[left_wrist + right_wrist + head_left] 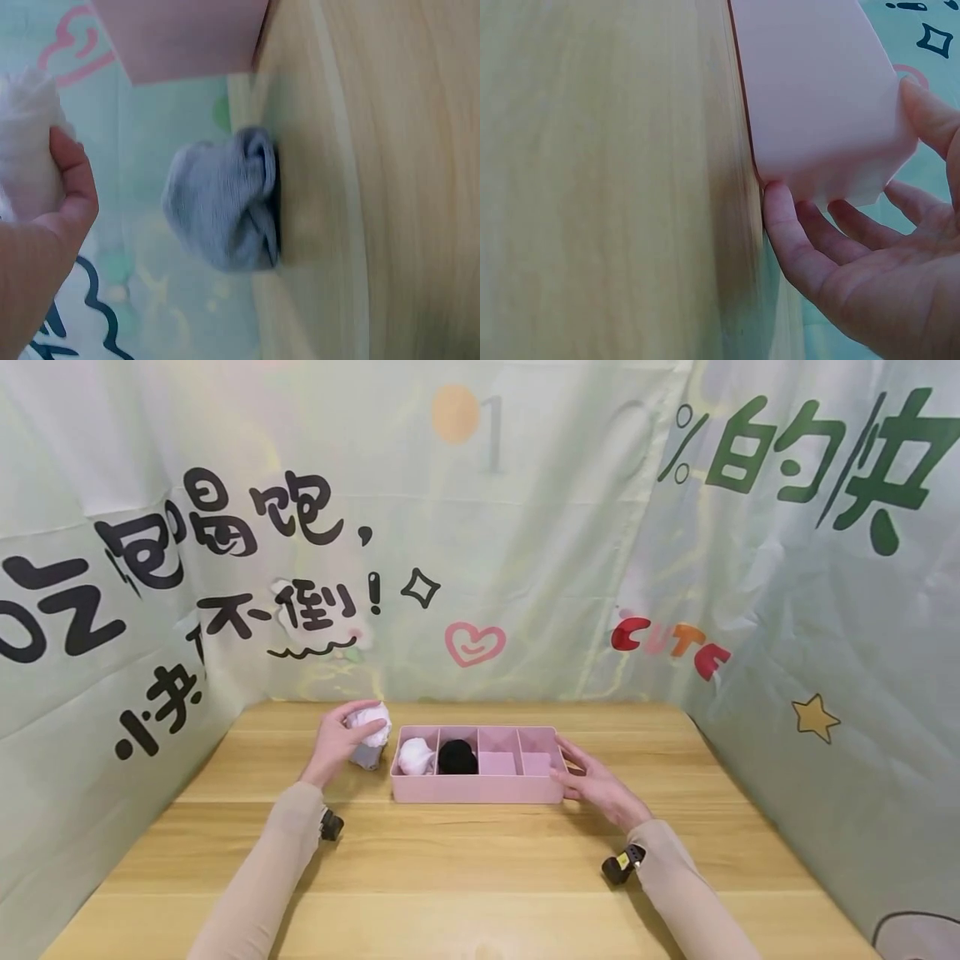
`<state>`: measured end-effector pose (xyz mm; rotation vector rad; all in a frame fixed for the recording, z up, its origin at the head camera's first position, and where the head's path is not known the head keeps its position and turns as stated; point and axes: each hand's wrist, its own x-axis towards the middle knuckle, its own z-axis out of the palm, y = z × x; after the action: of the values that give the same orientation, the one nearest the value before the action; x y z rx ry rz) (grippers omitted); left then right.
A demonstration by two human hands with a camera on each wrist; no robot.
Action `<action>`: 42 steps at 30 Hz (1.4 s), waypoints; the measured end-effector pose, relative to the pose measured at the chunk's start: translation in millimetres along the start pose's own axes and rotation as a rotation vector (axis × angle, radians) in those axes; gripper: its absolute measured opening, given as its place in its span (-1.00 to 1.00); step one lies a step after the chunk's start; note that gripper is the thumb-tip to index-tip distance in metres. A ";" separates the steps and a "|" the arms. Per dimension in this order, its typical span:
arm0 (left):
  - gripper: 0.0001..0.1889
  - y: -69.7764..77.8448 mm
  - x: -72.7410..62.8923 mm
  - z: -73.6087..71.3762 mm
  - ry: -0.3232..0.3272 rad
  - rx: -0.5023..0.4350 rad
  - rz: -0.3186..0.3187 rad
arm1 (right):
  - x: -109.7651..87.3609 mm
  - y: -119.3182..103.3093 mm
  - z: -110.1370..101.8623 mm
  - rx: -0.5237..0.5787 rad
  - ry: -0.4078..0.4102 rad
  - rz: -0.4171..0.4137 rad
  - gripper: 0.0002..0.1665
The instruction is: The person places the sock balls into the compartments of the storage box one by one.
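White sock bundle (375,715), left of centre in head view, gripped by left hand (336,745) above table (480,860). Likely light, soft, squashy, not fragile; best pinched round middle, gently, so roll stays tight. Grey sock (217,206) lies just below. Pink box (477,789), mid-frame: leftmost compartment has white ball (415,757), next has black ball (457,757). Right hand (600,785) spread, fingertips touching box's right end.
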<state>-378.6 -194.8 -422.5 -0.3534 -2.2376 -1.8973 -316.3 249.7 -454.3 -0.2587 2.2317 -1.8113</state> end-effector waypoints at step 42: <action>-0.50 8.5 -2.6 74.4 -0.054 -0.045 0.050 | -2.8 -4.2 0.4 -0.002 0.007 0.005 -0.09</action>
<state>-372.7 -120.3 -427.5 -0.4687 -2.2002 -1.9378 -313.6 249.3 -450.0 -0.2477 2.2368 -1.8105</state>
